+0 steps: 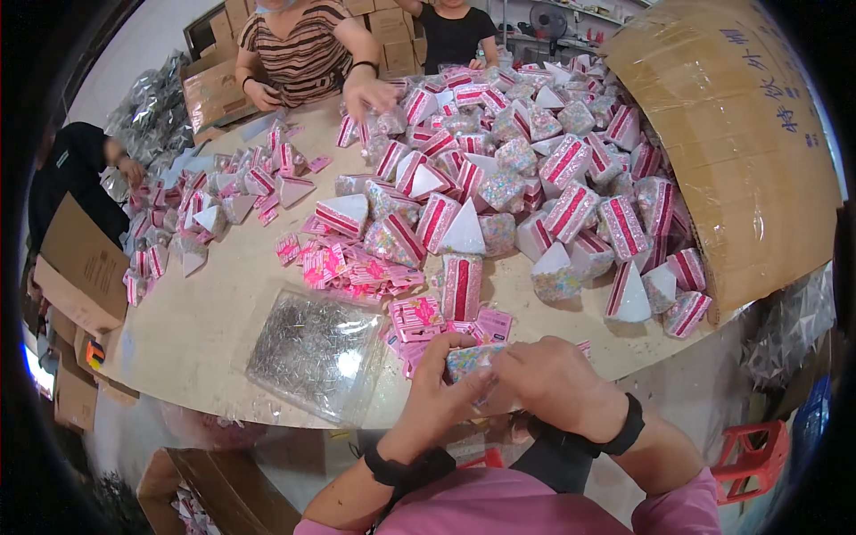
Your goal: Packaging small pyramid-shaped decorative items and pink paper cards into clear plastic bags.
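Observation:
Close to the table's near edge, my left hand (435,385) holds a toy cake slice (469,358) with its speckled, multicoloured side facing up. My right hand (563,385) is closed at the slice's right end. Its fingertips press close together there, and whatever they pinch is hidden. Another cake slice (462,290), pink with a red middle stripe, stands just beyond my hands. Pink printed cards (416,318) lie under and beside it. To the left is a clear plastic bag (314,352) of thin transparent fasteners.
A big heap of wrapped cake slices (499,187) covers the far right, beside a large cardboard box (740,160). A smaller heap (209,209) lies at the left. Across the table, a person in a striped top (299,53) reaches into the heap. A red stool (753,459) stands at right.

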Action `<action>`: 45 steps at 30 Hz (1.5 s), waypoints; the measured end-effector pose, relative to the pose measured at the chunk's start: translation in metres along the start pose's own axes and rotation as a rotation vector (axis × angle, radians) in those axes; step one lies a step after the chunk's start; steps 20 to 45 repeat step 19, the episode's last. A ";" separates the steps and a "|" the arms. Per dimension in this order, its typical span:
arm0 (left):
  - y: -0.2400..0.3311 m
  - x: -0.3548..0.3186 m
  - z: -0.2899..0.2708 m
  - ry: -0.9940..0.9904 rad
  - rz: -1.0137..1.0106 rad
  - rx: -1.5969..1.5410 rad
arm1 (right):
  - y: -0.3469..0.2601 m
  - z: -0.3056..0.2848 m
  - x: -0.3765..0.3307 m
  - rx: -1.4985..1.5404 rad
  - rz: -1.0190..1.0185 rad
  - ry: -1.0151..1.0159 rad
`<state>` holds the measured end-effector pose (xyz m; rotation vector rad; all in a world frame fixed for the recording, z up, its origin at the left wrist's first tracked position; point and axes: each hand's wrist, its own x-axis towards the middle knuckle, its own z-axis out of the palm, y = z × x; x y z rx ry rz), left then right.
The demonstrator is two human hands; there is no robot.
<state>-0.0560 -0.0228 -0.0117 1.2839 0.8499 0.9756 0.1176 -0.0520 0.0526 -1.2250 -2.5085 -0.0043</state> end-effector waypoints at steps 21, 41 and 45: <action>-0.005 0.004 -0.003 0.089 0.191 0.151 | -0.002 0.000 -0.001 0.859 0.475 -0.010; -0.005 0.004 -0.003 0.089 0.191 0.151 | -0.002 0.000 -0.001 0.859 0.475 -0.010; -0.005 0.004 -0.003 0.089 0.191 0.151 | -0.002 0.000 -0.001 0.859 0.475 -0.010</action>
